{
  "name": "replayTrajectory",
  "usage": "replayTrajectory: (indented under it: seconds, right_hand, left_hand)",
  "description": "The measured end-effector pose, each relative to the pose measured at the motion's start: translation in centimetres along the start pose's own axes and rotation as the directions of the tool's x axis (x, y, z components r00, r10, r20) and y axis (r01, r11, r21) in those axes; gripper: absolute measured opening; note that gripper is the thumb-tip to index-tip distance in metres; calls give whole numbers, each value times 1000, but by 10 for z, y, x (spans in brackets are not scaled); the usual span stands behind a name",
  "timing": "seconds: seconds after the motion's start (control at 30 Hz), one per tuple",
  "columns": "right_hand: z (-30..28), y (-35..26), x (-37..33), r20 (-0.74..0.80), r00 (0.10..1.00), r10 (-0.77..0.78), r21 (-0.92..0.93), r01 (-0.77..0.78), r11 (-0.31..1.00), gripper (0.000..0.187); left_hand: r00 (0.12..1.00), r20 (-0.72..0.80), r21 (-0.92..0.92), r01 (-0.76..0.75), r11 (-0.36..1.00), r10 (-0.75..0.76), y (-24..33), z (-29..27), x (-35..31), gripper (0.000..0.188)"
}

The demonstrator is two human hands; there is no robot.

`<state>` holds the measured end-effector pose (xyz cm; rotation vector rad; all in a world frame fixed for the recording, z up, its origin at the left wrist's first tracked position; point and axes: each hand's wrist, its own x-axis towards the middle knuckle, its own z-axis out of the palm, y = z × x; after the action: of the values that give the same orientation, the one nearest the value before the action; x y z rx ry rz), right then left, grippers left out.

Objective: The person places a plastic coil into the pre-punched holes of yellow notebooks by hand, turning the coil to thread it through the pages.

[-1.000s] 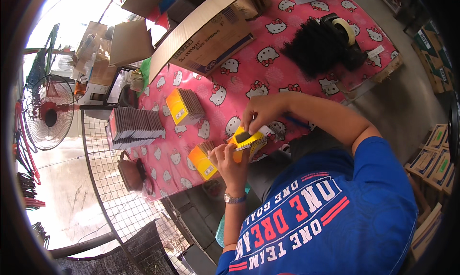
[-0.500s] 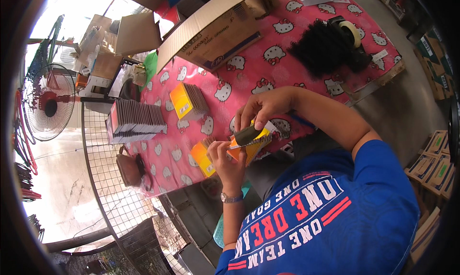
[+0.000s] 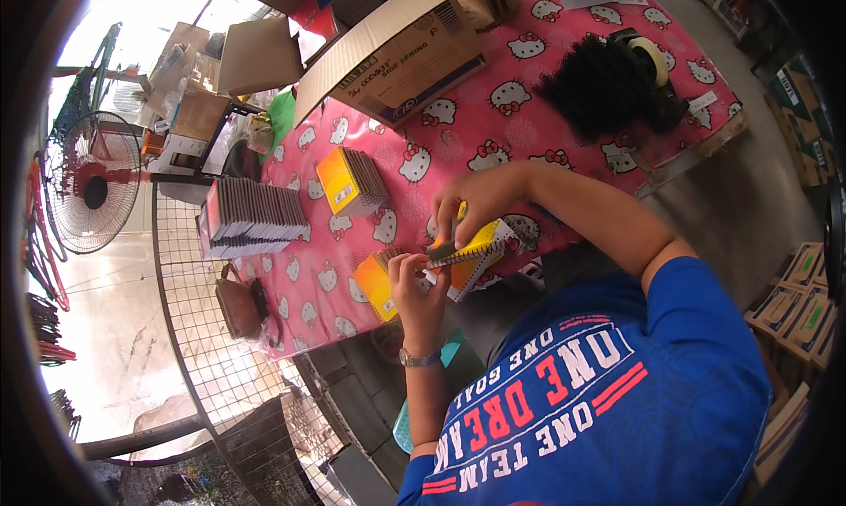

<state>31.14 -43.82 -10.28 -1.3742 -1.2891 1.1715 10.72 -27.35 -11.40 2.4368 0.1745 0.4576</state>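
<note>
A spiral notebook with black coil binding is gripped at its left end by my left hand, thumb and fingers closed on it. My right hand is bent over the same end, its fingers pinched. Between them shows a small yellow and dark thing whose kind I cannot make out; its lower tip meets the coil. Beneath and behind lies another yellow-orange spiral notebook with a white coiled edge. Left of my left hand is a stack of yellow-orange notebooks, partly hidden by that hand.
Another yellow-orange notebook stack and a larger dark-edged stack stand on the pink patterned tablecloth. Behind them is a cardboard box. A black bristly bundle sits beside a tape dispenser. A brown pouch lies at the left edge.
The dark flap that my right hand held over the notebook is no longer raised. A yellow and dark thing now shows in its fingers at the coil. My left hand stays nearly in place.
</note>
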Motion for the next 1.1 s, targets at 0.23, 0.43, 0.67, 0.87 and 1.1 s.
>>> replayTrajectory:
  seconds: [0.23,0.43,0.67,0.87,1.1]
  right_hand:
    - [-1,2,3,-49,988,148,-172,-155,973,41]
    - [-2,21,4,-58,998,3,-21,-4,1000,40]
    - [-7,154,-79,-665,746,-48,-635,-530,562,51]
    - [96,125,-128,-714,683,-155,-652,-569,500,67]
    - [104,108,-125,-921,346,-180,-325,-423,846,63]
  left_hand:
    - [1000,20,-47,-7,999,8,-1,3,1,34]
    - [997,32,-157,79,984,-75,0,8,4,32]
    - [961,-30,-611,201,765,-276,-14,21,-4,15]
    - [980,-14,-451,171,876,-199,-44,19,-29,22]
    - [971,-185,-378,73,923,-152,-16,33,-22,18]
